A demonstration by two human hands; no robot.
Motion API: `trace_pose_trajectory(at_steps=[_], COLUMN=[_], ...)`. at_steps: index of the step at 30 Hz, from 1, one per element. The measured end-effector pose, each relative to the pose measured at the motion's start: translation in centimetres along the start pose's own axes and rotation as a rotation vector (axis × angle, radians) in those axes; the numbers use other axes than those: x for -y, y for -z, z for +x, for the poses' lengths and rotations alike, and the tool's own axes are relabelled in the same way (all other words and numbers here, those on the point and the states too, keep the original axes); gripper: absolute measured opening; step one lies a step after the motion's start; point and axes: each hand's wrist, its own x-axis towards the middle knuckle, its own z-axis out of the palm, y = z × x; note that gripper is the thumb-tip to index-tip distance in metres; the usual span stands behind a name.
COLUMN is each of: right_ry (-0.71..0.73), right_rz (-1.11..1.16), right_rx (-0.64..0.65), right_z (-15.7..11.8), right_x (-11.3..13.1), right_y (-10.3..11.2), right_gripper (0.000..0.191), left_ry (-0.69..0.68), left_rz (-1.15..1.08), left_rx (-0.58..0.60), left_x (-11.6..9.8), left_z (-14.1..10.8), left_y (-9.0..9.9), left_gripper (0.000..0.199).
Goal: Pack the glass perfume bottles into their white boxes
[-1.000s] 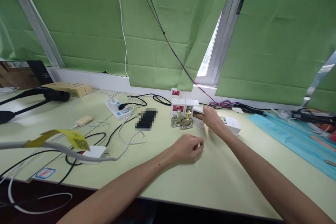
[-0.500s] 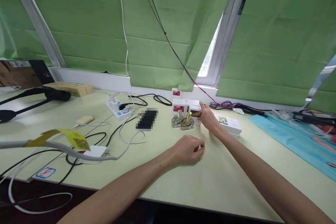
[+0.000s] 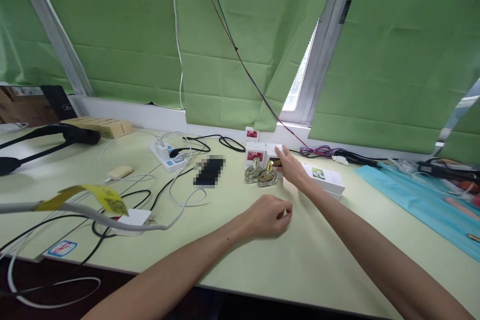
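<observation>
My right hand (image 3: 294, 169) reaches over a white perfume box (image 3: 275, 152) with a dark, gold-flecked picture, its fingers on the box's top and right side. In front of that box stand two round glass perfume bottles: one with a gold cap (image 3: 267, 176) and one with a paler cap (image 3: 254, 172). A white box with a red flower picture (image 3: 255, 154) is just left of it. My left hand (image 3: 270, 215) rests on the table nearer to me, fingers curled in loosely, with nothing visible in them.
A white box with a green picture (image 3: 325, 179) lies beyond my right wrist. Left of the bottles are a blurred dark rectangle (image 3: 210, 171), a power strip (image 3: 168, 159) and tangled cables. Blue sheeting (image 3: 390, 195) covers the right side. Black headphones (image 3: 71, 135) lie far left.
My right hand has shifted slightly left, its fingers coming from the box's right edge onto its top. My left hand, the bottles and the other boxes have stayed in place.
</observation>
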Motion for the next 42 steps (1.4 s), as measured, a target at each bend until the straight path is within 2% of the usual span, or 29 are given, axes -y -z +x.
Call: trace_pose_trajectory(at_steps=[7, 33, 39, 41, 42], right_ry=[-0.01, -0.027, -0.042, -0.045, -0.039], right_rz=[-0.034, -0.029, -0.046, -0.053, -0.055], right_rx=[0.025, -0.032, -0.063, -0.106, -0.168], right_z=[0.2, 2.1, 0.8, 0.0, -0.4], right_x=[0.2, 0.2, 0.7, 0.5, 0.1], right_y=[0.0, -1.4, -1.1, -1.0, -0.9], right_gripper=[0.077, 0.072, 0.074, 0.075, 0.072], left_ry=[-0.009, -0.035, -0.023, 0.001, 0.018], left_rz=[-0.002, 0.03, 0.028, 0.042, 0.05], left_rx=[0.02, 0.031, 0.033, -0.005, -0.033], left_x=[-0.1, 0.2, 0.0, 0.1, 0.2], left_z=[0.0, 0.0, -0.1, 0.0, 0.1], left_y=[-0.1, 0.0, 0.2, 0.2, 0.2], left_gripper=[0.015, 0.015, 0.015, 0.018, 0.019])
